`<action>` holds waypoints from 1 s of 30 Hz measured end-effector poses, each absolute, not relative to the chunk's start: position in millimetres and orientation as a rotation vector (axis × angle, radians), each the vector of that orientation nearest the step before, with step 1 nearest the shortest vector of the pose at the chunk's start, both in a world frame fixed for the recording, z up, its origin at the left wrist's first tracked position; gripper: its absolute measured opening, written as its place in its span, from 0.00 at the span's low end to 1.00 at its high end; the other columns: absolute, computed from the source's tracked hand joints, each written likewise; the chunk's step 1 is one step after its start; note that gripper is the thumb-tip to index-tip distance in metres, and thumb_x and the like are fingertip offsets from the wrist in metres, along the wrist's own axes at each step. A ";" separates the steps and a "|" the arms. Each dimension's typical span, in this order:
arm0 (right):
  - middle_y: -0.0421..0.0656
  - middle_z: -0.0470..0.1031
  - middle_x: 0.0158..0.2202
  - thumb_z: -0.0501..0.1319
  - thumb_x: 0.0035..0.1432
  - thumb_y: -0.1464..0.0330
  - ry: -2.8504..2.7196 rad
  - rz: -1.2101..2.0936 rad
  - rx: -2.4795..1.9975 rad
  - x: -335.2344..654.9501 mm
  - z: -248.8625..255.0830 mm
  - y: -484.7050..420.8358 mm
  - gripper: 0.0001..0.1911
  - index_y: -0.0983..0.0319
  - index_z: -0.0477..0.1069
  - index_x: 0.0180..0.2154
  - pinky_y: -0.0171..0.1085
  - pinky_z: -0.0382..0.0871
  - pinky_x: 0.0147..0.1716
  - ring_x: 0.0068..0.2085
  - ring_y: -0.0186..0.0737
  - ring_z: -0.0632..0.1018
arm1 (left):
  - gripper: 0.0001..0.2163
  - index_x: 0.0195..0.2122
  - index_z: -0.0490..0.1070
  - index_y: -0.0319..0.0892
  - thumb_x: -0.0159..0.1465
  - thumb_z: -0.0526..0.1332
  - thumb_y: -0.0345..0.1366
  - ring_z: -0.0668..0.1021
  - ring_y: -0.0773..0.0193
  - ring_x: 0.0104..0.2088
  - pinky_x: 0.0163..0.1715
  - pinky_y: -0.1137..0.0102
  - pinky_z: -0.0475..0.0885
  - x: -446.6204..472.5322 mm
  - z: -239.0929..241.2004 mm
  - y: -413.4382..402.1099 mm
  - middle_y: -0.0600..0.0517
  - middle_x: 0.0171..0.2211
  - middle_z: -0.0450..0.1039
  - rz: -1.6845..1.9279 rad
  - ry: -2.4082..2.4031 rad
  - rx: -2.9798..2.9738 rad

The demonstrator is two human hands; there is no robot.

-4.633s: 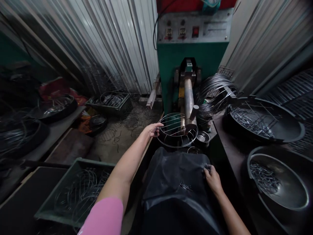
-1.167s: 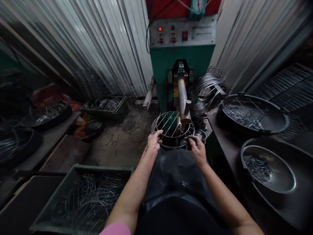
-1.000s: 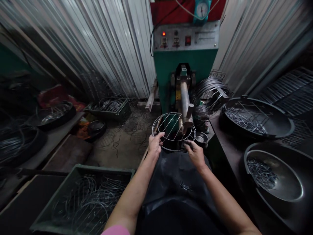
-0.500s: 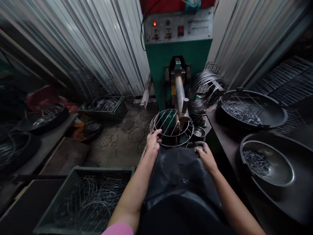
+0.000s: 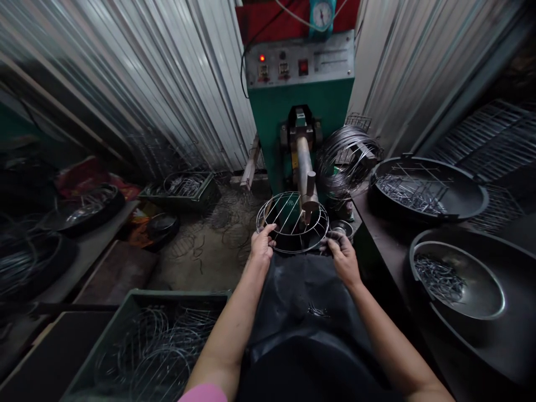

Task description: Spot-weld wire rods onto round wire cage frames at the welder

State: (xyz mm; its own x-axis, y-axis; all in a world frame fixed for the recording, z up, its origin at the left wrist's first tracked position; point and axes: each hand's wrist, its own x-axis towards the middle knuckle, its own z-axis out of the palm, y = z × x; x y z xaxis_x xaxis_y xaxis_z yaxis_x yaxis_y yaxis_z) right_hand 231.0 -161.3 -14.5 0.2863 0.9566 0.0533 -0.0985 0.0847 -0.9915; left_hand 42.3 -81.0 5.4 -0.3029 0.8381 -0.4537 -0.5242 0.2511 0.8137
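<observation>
A round wire rack (image 5: 288,215) of two rings joined by straight cross wires sits over the horizontal arm (image 5: 304,173) of a green welding machine (image 5: 299,106). My left hand (image 5: 262,244) grips the rack's near left rim, fingers curled around the wire. At the rack's near right rim, my right hand (image 5: 341,252) has its fingers closed on the lower ring. A dark apron (image 5: 307,312) covers my lap just below both hands.
A green crate (image 5: 146,346) of wire rings lies at lower left. Two dark basins (image 5: 456,290) (image 5: 427,187) with short wire pieces stand on the right bench. A coil of wire (image 5: 347,159) hangs beside the machine. Corrugated metal walls close in both sides.
My right hand rose from the apron's edge back to the rack's right rim. The left hand kept its grip on the left rim. The camera view shifted slightly.
</observation>
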 end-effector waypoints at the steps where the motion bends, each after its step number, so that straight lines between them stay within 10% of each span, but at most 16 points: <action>1: 0.43 0.75 0.33 0.58 0.53 0.56 -0.975 0.974 -1.194 225.6 -12.7 -157.1 0.16 0.60 0.64 0.40 0.34 0.68 0.28 0.27 0.34 0.74 | 0.20 0.25 0.57 0.42 0.36 0.68 0.32 0.58 0.77 0.13 0.12 0.78 0.50 43.4 5.8 -81.0 0.64 0.15 0.55 1.398 1.274 0.339; 30: 0.42 0.75 0.27 0.57 0.53 0.57 -1.204 0.890 -1.378 204.2 -13.6 -130.7 0.12 0.58 0.68 0.32 0.37 0.67 0.24 0.24 0.40 0.74 | 0.21 0.30 0.58 0.42 0.38 0.69 0.33 0.58 0.77 0.14 0.13 0.79 0.51 42.3 2.8 -66.0 0.63 0.16 0.57 1.412 1.296 0.361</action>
